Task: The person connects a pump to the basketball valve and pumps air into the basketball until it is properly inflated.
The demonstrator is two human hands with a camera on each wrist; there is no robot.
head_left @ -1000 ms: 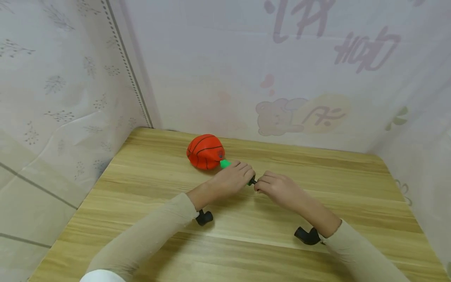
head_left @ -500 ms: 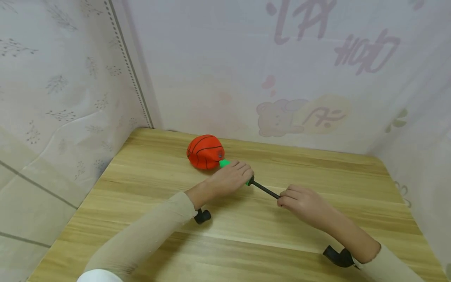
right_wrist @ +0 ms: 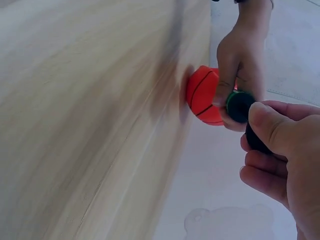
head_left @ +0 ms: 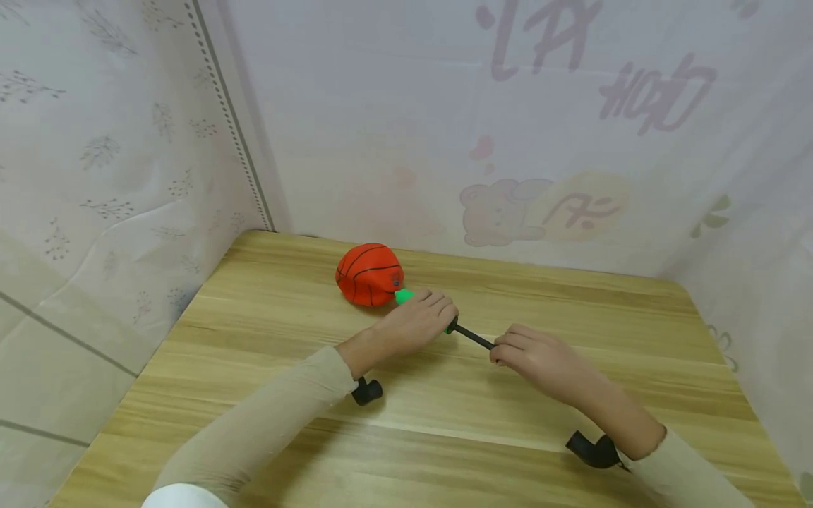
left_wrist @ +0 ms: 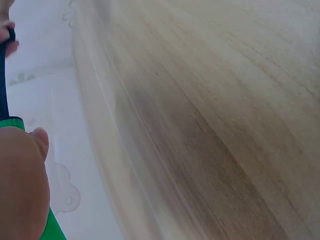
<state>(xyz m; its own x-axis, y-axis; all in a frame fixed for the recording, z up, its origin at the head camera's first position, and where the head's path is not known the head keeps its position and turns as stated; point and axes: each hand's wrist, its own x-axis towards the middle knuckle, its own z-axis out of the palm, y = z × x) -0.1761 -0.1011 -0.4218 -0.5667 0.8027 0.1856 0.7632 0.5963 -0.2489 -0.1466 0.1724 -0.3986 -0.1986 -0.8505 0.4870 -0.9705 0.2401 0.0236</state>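
A red-orange toy basketball [head_left: 367, 276] with black lines lies near the table's back edge, its side dented. From it a green hand pump [head_left: 404, 295] points toward the right; the exact joint with the ball is hard to see. My left hand [head_left: 416, 322] grips the pump's green barrel, covering most of it. Between my hands a stretch of the black pump rod [head_left: 473, 336] shows. My right hand [head_left: 540, 358] holds the black handle [right_wrist: 257, 141], thumb and fingers curled round it in the right wrist view.
The wood-grain table [head_left: 406, 451] meets a pale printed curtain [head_left: 356, 141] behind, with more curtain at both sides. Black camera mounts [head_left: 367, 391] sit under both wrists, close above the tabletop.
My right hand first drew away rightward, pulling a long piece of rod out of the barrel. Since then it has come slightly back left. The left hand and ball stay put.
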